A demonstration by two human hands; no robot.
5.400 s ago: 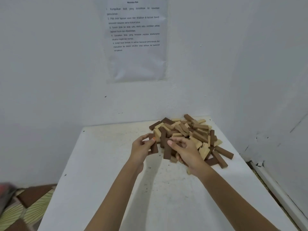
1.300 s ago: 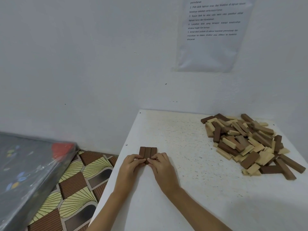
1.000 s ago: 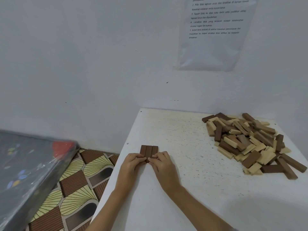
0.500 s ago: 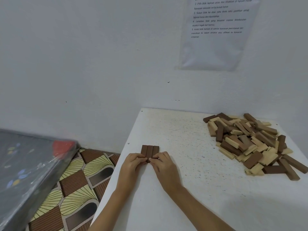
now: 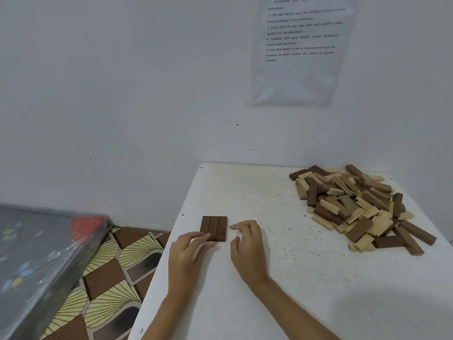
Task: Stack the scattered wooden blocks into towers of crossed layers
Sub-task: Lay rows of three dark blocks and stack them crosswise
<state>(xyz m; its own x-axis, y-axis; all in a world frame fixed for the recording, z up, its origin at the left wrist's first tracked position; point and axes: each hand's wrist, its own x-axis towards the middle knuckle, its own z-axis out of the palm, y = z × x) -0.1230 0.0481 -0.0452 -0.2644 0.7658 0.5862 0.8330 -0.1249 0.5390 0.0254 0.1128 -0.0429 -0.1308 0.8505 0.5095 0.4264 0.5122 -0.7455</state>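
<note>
Three dark brown blocks (image 5: 214, 228) lie flat side by side as one layer near the left edge of the white table (image 5: 257, 290). My left hand (image 5: 187, 256) rests at the layer's near left corner, fingertips touching it. My right hand (image 5: 246, 246) hovers just right of the layer, fingers loosely curled and apart, holding nothing. A pile of dark and light wooden blocks (image 5: 355, 207) lies scattered at the table's far right.
White walls close the table on the far side and the right. A printed sheet (image 5: 301, 50) hangs on the far wall. Left of the table, a patterned floor (image 5: 107, 278) and a plastic-wrapped dark slab (image 5: 36, 261).
My right hand has let go of the three-block layer and drawn away to the right. My left hand still touches its near corner. Earlier both hands took the blocks from the pile.
</note>
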